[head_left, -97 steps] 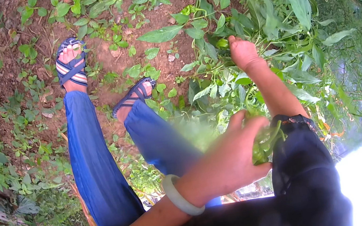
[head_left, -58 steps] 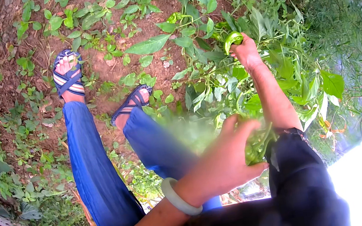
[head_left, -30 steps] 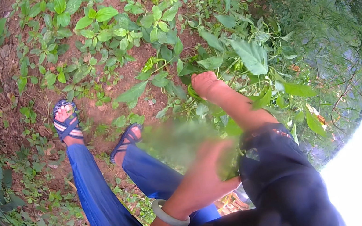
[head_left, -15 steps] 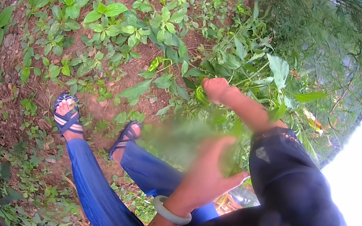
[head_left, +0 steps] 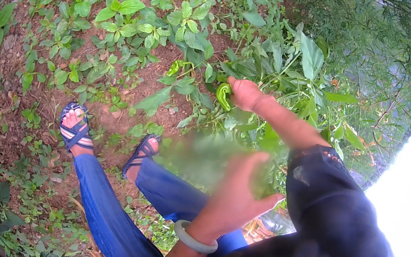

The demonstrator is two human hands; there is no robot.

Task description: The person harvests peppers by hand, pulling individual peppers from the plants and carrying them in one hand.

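Observation:
A curled, wrinkled green chili pepper sticks out from the left side of my right hand. That hand is closed on it among the leaves of a pepper plant. Lower and nearer to me, my left hand wears a pale bracelet. Its thumb stands well apart from the other fingers, which are blurred; a hazy green patch lies around them, and I make out nothing held. Another green pepper hangs by the leaves to the upper left.
My feet in strapped sandals stand on reddish soil among low weeds. Taller feathery greenery fills the right side. A dry brown stalk lies beside my left leg. Bright glare covers the lower right.
The pepper at my right hand has come into clear view, and the hand has shifted slightly. Leaves around it have swung upward and sideways. The left hand stays nearly where it was.

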